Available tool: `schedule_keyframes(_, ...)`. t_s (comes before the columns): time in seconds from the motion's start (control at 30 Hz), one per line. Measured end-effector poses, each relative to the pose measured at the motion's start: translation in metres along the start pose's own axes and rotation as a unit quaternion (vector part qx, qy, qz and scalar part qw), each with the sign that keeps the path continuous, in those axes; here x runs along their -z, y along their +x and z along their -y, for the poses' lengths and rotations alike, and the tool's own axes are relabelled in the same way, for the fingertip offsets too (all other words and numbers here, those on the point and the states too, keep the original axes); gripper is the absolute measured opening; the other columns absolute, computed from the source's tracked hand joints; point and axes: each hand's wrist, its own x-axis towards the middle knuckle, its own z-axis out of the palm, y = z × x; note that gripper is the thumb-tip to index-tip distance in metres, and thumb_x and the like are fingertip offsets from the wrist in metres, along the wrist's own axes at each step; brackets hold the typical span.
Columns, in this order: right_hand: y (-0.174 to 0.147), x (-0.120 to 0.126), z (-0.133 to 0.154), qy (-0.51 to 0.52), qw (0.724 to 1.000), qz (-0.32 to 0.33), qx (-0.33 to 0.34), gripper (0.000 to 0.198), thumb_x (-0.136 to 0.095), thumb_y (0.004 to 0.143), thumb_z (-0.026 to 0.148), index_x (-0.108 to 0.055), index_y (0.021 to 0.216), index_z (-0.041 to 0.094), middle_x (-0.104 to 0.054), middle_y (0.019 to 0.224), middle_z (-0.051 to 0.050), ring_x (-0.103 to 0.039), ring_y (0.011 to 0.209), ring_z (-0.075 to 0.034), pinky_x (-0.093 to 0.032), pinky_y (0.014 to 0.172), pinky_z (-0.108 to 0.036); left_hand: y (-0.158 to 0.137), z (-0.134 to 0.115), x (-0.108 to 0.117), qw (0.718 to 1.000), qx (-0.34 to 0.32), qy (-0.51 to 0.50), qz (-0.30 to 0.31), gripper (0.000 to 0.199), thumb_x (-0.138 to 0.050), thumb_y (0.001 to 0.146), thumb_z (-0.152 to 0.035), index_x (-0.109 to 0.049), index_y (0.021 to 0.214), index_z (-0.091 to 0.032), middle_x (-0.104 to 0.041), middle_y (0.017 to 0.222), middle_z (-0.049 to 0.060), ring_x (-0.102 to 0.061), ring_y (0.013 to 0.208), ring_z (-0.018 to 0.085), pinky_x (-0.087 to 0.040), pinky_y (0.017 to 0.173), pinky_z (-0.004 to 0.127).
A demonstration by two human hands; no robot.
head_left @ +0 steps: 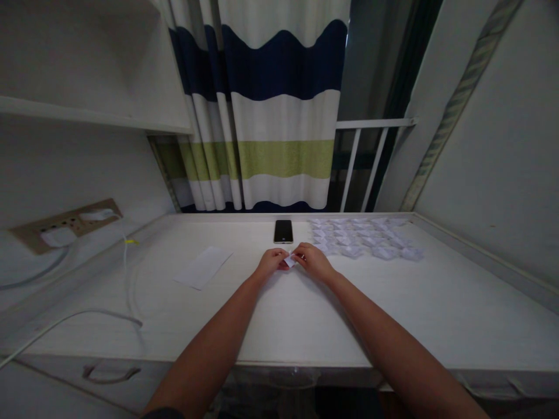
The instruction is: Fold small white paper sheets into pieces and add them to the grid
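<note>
A small piece of folded white paper is pinched between my two hands above the middle of the desk. My left hand grips its left side, fingers closed. On the other side my right hand has thumb and fingertips closed on it. The exact shape of the folds is too small to make out. Just beyond the hands lies a dark phone. To the right, several folded white paper pieces sit in rows. A flat sheet of white paper rests to the left.
The white desk meets walls on the left and right. A power socket panel with plugs is on the left wall, and a white cable runs over the desk's left part. A striped curtain hangs behind.
</note>
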Motion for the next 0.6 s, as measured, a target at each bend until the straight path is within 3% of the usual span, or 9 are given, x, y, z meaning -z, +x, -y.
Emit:
schedule_keyframes(0.4,0.0002,0.0016,0.0001,0.013,1.000,0.003,0.001,0.012,-0.050,0.076,0.017,-0.062,0.077,0.015,-0.056,0.075,-0.004,-0.050,0.068,-0.012,-0.040,0.063,-0.022,0.0011,-0.0006,-0.0008,1.000,-0.002,0.002,-0.003,0.020,-0.068,0.054,-0.028,-0.060,0.056,-0.010,-0.058,0.049,0.003,-0.054,0.045,0.011,-0.047,0.049,0.025)
schedule_keyframes(0.6,-0.0020,-0.0004,0.0016,-0.032,0.998,-0.033,0.043,0.013,-0.051,0.077,0.023,-0.061,0.080,0.016,-0.057,0.079,-0.005,-0.051,0.077,-0.015,-0.041,0.070,-0.025,0.0007,-0.0026,-0.0005,0.999,-0.001,-0.027,-0.038,0.017,-0.066,0.057,-0.025,-0.059,0.058,-0.010,-0.058,0.049,0.002,-0.054,0.045,0.011,-0.048,0.050,0.025)
